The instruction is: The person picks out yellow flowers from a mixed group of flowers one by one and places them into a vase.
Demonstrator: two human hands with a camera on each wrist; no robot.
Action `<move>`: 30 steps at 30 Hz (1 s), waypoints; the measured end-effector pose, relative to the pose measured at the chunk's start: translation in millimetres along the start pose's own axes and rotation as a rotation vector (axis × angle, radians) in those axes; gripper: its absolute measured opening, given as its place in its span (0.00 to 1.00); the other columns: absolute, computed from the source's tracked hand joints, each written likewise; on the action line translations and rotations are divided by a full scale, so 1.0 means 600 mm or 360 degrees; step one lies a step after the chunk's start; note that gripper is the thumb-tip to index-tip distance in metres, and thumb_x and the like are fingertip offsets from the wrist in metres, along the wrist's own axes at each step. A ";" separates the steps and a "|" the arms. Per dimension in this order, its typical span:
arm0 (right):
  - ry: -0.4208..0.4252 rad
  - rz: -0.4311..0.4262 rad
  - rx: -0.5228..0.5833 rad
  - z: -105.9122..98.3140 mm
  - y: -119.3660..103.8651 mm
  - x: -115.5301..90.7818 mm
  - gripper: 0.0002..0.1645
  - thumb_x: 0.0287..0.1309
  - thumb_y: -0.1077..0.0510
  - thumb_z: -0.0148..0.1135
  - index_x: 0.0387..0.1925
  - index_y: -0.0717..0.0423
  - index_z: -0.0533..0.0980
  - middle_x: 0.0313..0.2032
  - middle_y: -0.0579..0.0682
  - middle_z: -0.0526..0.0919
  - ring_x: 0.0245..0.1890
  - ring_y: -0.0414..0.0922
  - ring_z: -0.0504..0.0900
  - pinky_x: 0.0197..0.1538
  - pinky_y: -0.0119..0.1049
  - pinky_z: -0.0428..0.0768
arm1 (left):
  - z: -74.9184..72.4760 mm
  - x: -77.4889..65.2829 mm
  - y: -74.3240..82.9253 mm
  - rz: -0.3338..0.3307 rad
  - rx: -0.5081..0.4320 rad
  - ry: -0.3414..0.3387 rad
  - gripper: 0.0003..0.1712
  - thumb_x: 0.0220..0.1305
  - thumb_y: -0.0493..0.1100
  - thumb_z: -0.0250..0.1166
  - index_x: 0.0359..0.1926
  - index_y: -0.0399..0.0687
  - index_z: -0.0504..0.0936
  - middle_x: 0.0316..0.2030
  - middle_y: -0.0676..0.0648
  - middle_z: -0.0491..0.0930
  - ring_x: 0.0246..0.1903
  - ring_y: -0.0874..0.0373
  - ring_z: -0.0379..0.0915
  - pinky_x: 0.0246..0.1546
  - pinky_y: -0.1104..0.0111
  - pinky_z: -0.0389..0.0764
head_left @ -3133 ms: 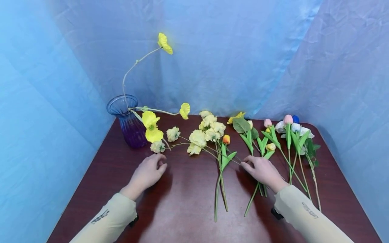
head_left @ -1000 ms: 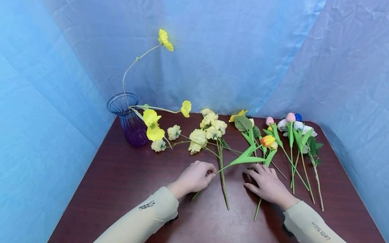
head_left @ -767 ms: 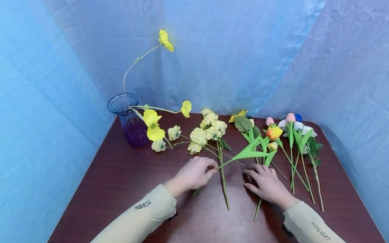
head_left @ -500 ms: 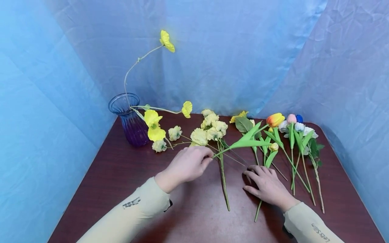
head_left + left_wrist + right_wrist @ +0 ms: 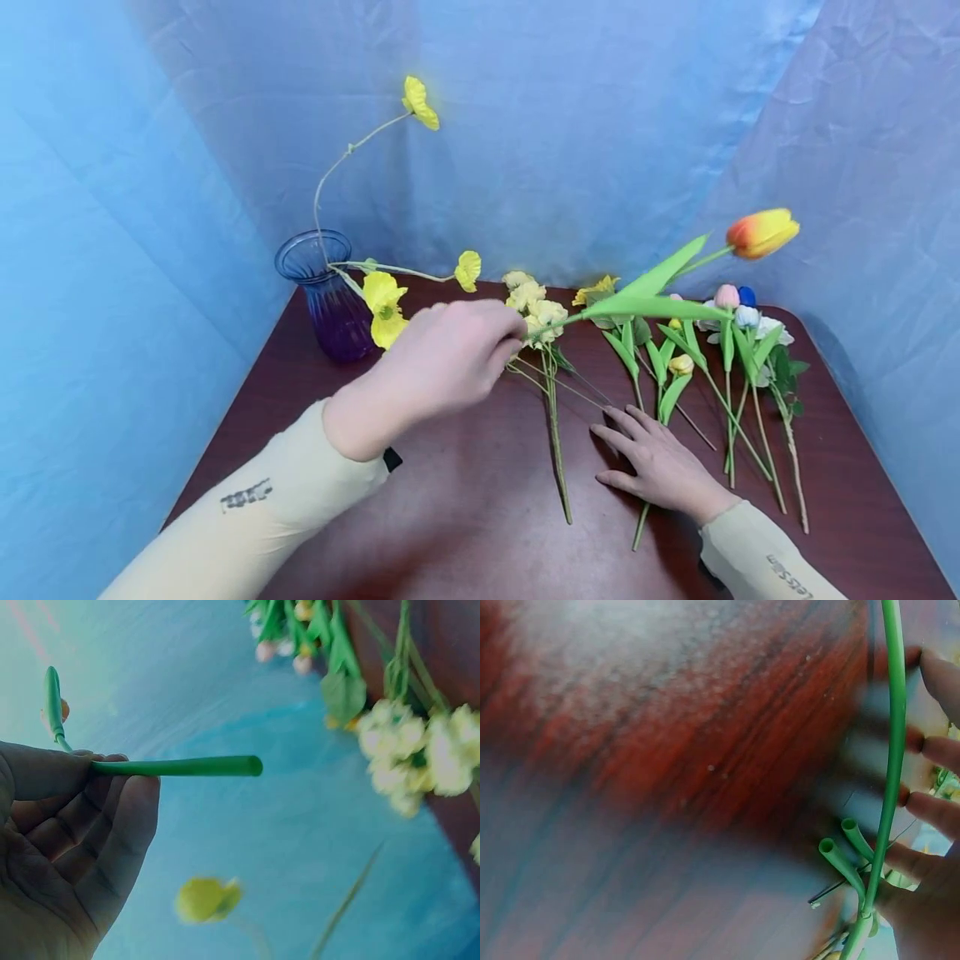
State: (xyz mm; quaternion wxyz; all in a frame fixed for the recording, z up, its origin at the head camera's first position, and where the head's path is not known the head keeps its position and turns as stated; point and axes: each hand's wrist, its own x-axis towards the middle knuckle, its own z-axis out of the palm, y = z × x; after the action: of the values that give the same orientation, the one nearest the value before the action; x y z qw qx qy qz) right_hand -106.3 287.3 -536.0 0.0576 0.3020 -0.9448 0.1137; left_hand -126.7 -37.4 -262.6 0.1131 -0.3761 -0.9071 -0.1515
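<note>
My left hand (image 5: 442, 358) pinches the stem of an orange-yellow tulip (image 5: 761, 233) between thumb and fingers, raised above the table. The bloom tilts up to the right, and in the left wrist view the cut end of its green stem (image 5: 187, 766) juts past my fingertips. My right hand (image 5: 663, 467) rests at the table with fingers spread, over the stems of the lying tulips (image 5: 667, 375). In the right wrist view a green stem (image 5: 894, 750) passes by its fingers. Behind my left hand stands a blue-purple glass vase (image 5: 337, 325) with a yellow poppy spray (image 5: 386, 308).
A bunch of cream flowers (image 5: 546, 315) lies mid-table, partly hidden by my left hand. Pink, white and blue blooms (image 5: 726, 297) lie at the right, beside a leafy stem (image 5: 783, 367). Blue cloth (image 5: 562, 125) hangs behind the dark red table (image 5: 480, 517).
My left hand has taken the orange-yellow tulip from beside the cream flowers and lifted it up and away from the table. My right hand has shifted slightly and spread its fingers.
</note>
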 end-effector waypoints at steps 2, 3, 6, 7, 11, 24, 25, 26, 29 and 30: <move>0.0009 -0.0026 0.0009 0.001 0.000 0.000 0.41 0.50 0.34 0.68 0.63 0.46 0.72 0.65 0.59 0.67 0.63 0.67 0.62 0.56 0.66 0.68 | -0.023 0.006 -0.001 -0.0002 -0.0003 0.0031 0.08 0.66 0.40 0.60 0.29 0.55 0.77 0.24 0.57 0.71 0.22 0.60 0.67 0.21 0.63 0.72; 0.0007 -0.0034 0.0012 0.002 0.000 0.000 0.41 0.50 0.33 0.67 0.63 0.45 0.72 0.66 0.59 0.67 0.63 0.67 0.61 0.55 0.67 0.68 | -0.034 0.009 -0.002 0.0004 -0.0002 0.0049 0.07 0.66 0.39 0.59 0.30 0.54 0.78 0.24 0.56 0.72 0.23 0.60 0.68 0.22 0.62 0.73; -0.0028 -0.0042 0.0024 0.003 0.000 -0.001 0.42 0.51 0.31 0.65 0.64 0.42 0.70 0.67 0.58 0.65 0.64 0.67 0.59 0.56 0.68 0.67 | -0.068 0.016 -0.008 0.0001 -0.0011 0.0089 0.05 0.66 0.39 0.60 0.34 0.52 0.81 0.27 0.56 0.77 0.25 0.59 0.70 0.28 0.61 0.76; -0.0039 -0.0039 0.0032 0.003 0.000 -0.001 0.42 0.51 0.31 0.64 0.65 0.41 0.69 0.67 0.57 0.64 0.65 0.67 0.59 0.56 0.68 0.67 | -0.079 0.017 -0.011 -0.0009 -0.0017 0.0099 0.05 0.66 0.39 0.60 0.35 0.51 0.82 0.28 0.55 0.78 0.26 0.59 0.71 0.28 0.61 0.76; -0.0090 -0.0022 0.0050 0.004 -0.001 0.000 0.43 0.52 0.29 0.62 0.67 0.40 0.67 0.69 0.56 0.62 0.66 0.68 0.56 0.56 0.70 0.65 | -0.120 0.024 -0.030 -0.0066 -0.0021 0.0153 0.07 0.66 0.38 0.60 0.41 0.46 0.84 0.33 0.52 0.82 0.27 0.59 0.74 0.34 0.61 0.78; -0.0215 0.0093 0.0063 0.005 -0.012 0.017 0.45 0.52 0.25 0.58 0.69 0.32 0.61 0.72 0.55 0.56 0.68 0.68 0.51 0.55 0.77 0.58 | -0.180 0.010 -0.122 -0.0362 -0.0076 0.0439 0.06 0.67 0.39 0.61 0.39 0.45 0.84 0.28 0.49 0.84 0.23 0.61 0.74 0.25 0.71 0.73; -0.0218 0.0094 0.0063 0.006 -0.012 0.018 0.45 0.52 0.25 0.58 0.69 0.32 0.61 0.72 0.55 0.56 0.68 0.68 0.50 0.55 0.77 0.58 | -0.185 0.009 -0.121 -0.0376 -0.0090 0.0455 0.06 0.67 0.40 0.61 0.39 0.45 0.84 0.28 0.50 0.84 0.22 0.62 0.74 0.25 0.73 0.73; -0.0221 0.0095 0.0063 0.006 -0.011 0.018 0.45 0.52 0.25 0.57 0.69 0.32 0.61 0.72 0.55 0.56 0.68 0.68 0.50 0.55 0.77 0.57 | -0.191 0.007 -0.120 -0.0380 -0.0103 0.0475 0.06 0.67 0.41 0.61 0.38 0.45 0.84 0.27 0.51 0.83 0.21 0.64 0.74 0.24 0.74 0.74; -0.0224 0.0096 0.0063 0.006 -0.011 0.018 0.45 0.53 0.25 0.57 0.70 0.32 0.61 0.72 0.55 0.55 0.68 0.68 0.50 0.56 0.77 0.57 | -0.206 0.003 -0.109 -0.0383 -0.0116 0.0523 0.07 0.68 0.42 0.60 0.38 0.46 0.83 0.28 0.52 0.83 0.22 0.66 0.75 0.25 0.74 0.75; -0.0223 0.0096 0.0063 0.005 -0.011 0.018 0.45 0.53 0.25 0.57 0.70 0.32 0.61 0.72 0.55 0.55 0.68 0.68 0.50 0.56 0.77 0.57 | -0.210 0.002 -0.106 -0.0376 -0.0107 0.0540 0.07 0.68 0.43 0.60 0.38 0.45 0.83 0.28 0.52 0.83 0.22 0.65 0.75 0.26 0.74 0.74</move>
State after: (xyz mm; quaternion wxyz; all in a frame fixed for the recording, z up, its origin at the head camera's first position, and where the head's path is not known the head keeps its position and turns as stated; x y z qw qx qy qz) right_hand -111.5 275.3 -536.1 -0.0182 0.2817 -0.9527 0.1127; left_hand -161.6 -124.6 -157.0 0.2331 -0.2396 -0.9073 -0.2551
